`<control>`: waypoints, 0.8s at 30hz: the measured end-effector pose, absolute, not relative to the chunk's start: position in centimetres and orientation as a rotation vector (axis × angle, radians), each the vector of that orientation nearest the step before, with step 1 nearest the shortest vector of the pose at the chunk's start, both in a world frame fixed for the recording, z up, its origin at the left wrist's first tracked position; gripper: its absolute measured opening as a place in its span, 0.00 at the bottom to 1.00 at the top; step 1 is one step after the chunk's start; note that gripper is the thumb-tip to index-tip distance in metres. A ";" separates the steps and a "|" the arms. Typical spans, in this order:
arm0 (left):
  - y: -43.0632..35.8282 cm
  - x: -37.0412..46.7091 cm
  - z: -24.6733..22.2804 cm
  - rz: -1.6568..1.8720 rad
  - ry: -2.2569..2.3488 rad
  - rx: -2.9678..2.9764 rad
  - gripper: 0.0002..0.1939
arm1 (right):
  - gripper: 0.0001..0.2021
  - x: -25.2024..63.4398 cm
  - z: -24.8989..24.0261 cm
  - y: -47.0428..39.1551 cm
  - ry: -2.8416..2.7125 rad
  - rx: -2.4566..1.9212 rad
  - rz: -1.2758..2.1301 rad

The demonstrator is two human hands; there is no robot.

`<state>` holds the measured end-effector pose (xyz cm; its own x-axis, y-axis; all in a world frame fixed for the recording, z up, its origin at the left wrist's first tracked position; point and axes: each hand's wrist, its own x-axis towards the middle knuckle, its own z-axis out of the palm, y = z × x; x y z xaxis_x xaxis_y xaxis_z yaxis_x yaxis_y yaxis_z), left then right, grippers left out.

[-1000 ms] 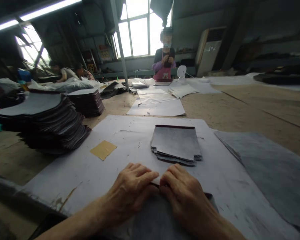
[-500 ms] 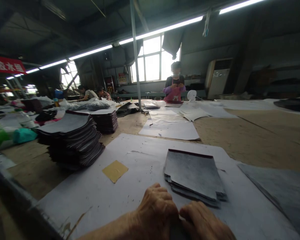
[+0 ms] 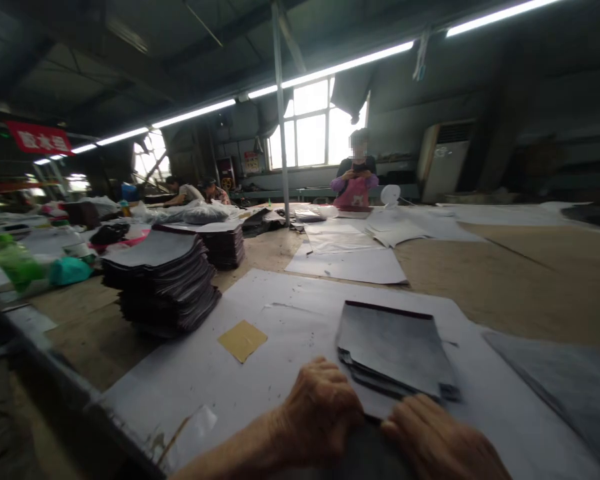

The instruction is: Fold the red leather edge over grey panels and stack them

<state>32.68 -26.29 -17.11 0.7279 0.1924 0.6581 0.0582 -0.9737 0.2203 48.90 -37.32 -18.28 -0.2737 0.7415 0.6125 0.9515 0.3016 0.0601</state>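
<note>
At the bottom of the view lies a dark grey sheet (image 3: pixel 377 453), its far edge dark and narrow. My left hand (image 3: pixel 323 410) is closed with curled fingers at the left part of that edge. My right hand (image 3: pixel 443 437) presses its bent fingers on the same edge, a short gap to the right. The fingertips of both hands are partly hidden. Just beyond the right hand sits a small stack of grey cut pieces (image 3: pixel 390 343) with a dark folded strip along the far side. A tan square (image 3: pixel 243 341) lies left of the stack.
White paper (image 3: pixel 280 347) covers the near table. Tall piles of dark-edged pieces (image 3: pixel 163 283) stand at left, and grey sheets (image 3: pixel 555 373) at right. A metal pole (image 3: pixel 283 120) rises from the middle. A person in a pink apron (image 3: pixel 355 183) is across the table.
The whole scene has shifted right in view as the camera turned slightly left. My hands are a little further apart, and more of the dark grey sheet shows between them.
</note>
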 end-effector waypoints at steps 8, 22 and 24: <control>-26.4 32.1 -16.6 0.949 0.136 2.644 0.09 | 0.12 49.6 -16.0 -40.1 -1.922 -1.791 -0.197; -24.9 31.3 -16.7 0.583 0.517 2.435 0.12 | 0.14 51.8 -15.4 -41.1 -1.448 -1.936 0.287; -24.6 31.2 -16.9 0.618 0.529 2.438 0.10 | 0.09 51.9 -15.2 -41.3 -1.437 -1.912 0.360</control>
